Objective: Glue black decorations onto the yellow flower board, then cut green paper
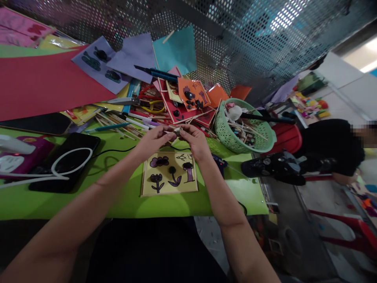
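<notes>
Both my hands are raised over the back edge of a yellow card (167, 188) with a thin wooden border. My left hand (156, 138) and my right hand (194, 140) meet there, fingertips pinched on a small greyish piece (177, 131) whose kind I cannot make out. Drawn purple flowers and a tree decorate the card, with dark glossy lumps stuck on them. A dark blue device with a small red light (219, 163) lies beside my right wrist. Behind my fingers are pens (138, 123) and many thin wooden sticks (114, 122).
A green basket (268, 146) of sticks stands at the right. Scissors (122, 101), a blue cutter (156, 72), an orange card (193, 94) and coloured paper lie behind. Phones (66, 165) and white cables are at the left. A person in black sits beyond the table's right end.
</notes>
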`<action>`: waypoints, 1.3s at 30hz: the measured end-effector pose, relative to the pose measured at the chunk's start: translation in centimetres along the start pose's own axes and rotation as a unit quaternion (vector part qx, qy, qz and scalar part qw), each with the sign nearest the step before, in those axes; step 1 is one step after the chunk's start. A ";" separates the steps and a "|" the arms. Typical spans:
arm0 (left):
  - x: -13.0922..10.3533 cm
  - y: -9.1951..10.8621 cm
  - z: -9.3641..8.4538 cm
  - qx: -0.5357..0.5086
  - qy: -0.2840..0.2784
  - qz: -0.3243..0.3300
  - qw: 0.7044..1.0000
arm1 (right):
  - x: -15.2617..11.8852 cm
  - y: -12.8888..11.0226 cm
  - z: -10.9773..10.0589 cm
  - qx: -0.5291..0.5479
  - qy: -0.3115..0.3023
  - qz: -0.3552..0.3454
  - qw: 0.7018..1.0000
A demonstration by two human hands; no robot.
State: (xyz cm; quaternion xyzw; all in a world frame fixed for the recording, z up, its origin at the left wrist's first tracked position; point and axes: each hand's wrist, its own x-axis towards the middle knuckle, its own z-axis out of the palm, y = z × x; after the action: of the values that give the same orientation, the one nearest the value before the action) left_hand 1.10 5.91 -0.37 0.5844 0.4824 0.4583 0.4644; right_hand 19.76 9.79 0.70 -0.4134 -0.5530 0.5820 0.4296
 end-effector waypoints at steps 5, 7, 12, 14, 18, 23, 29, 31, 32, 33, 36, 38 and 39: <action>-0.4 -0.5 0.7 0.050 0.058 0.039 0.996 | -0.3 -0.1 0.7 -0.020 0.022 -0.044 0.999; -0.5 -0.5 0.5 0.112 0.068 0.068 0.989 | -0.4 -0.1 0.8 -0.024 0.025 -0.057 0.998; -0.5 -0.1 0.4 0.130 0.044 0.082 0.987 | -0.2 0.2 0.5 -0.022 0.047 -0.047 0.998; -0.2 -0.2 0.4 0.078 0.026 0.064 0.995 | -0.1 0.3 0.3 -0.011 0.059 -0.025 0.998; 0.4 -0.9 -0.2 -0.015 0.012 0.034 0.999 | 0.1 0.3 -0.4 0.022 0.061 0.004 0.998; 0.5 -1.7 -1.5 0.293 0.038 0.055 0.954 | 0.1 0.4 -1.0 0.055 0.044 0.009 0.997; 0.4 -1.5 -1.6 0.326 0.064 0.100 0.938 | -0.2 0.4 -0.9 0.046 0.040 0.020 0.998; 0.3 -0.9 -1.1 0.234 0.059 0.095 0.966 | -0.4 0.4 -0.6 0.061 0.035 0.022 0.997; 0.2 -0.5 -0.8 0.167 0.041 0.083 0.982 | -0.4 0.4 -0.5 0.073 0.033 0.021 0.997; 0.2 -0.2 -0.4 0.094 0.021 0.067 0.993 | -0.5 0.4 -0.3 0.087 0.031 0.020 0.995; -0.1 0.1 0.7 -0.078 -0.003 0.024 0.997 | -0.6 0.6 0.1 0.122 0.026 0.020 0.992; -0.3 0.0 1.2 -0.123 0.020 0.009 0.992 | -0.7 0.8 0.4 0.130 0.026 0.027 0.991; -0.3 -0.2 1.3 -0.137 0.035 0.004 0.990 | -0.8 0.8 0.5 0.128 0.027 0.033 0.991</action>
State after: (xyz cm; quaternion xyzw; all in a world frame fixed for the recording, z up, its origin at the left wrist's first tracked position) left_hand 2.35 5.50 -0.81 0.5010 0.4290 0.5416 0.5212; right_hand 19.47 8.87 -0.08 -0.3887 -0.4481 0.6501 0.4748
